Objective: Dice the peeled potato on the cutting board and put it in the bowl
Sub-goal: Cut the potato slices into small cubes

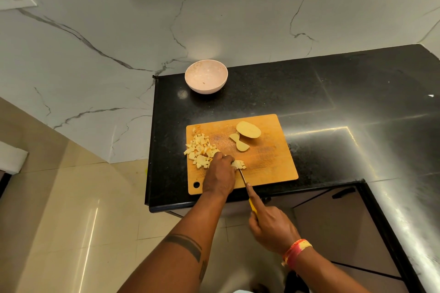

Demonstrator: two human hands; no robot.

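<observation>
Right hand point(271, 228): closed around the yellow handle of a knife point(246, 188), blade pointing away across the cutting board point(269, 166). Left hand point(220, 173): fingers curled down on a potato piece point(238, 164) at the blade tip. Diced pile point(200, 150) at board's left; potato half point(248, 129) at the far side, long axis crosswise. Bowl point(206, 76) beyond the board.
</observation>
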